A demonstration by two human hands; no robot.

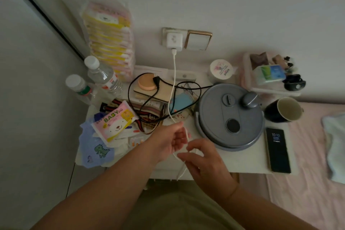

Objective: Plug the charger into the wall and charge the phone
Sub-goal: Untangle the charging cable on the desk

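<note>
A white charger block [174,40] sits plugged into the wall socket above the bedside table. Its white cable [174,80] hangs down over the clutter to my hands. My left hand [172,139] is curled around the cable near the table's front. My right hand [202,162] pinches the same cable just below, and the loose end dangles past the table edge. The black phone [277,149] lies face up at the table's right front corner, its screen lit and showing a clock. No cable is attached to the phone.
A round grey appliance lid [230,116] fills the table's middle right, with a black mug [283,109] beside it. Tangled black cords [149,97], a tissue pack [115,120], two water bottles [101,76] and a pink tray [268,73] crowd the table. A pink bed [308,183] lies right.
</note>
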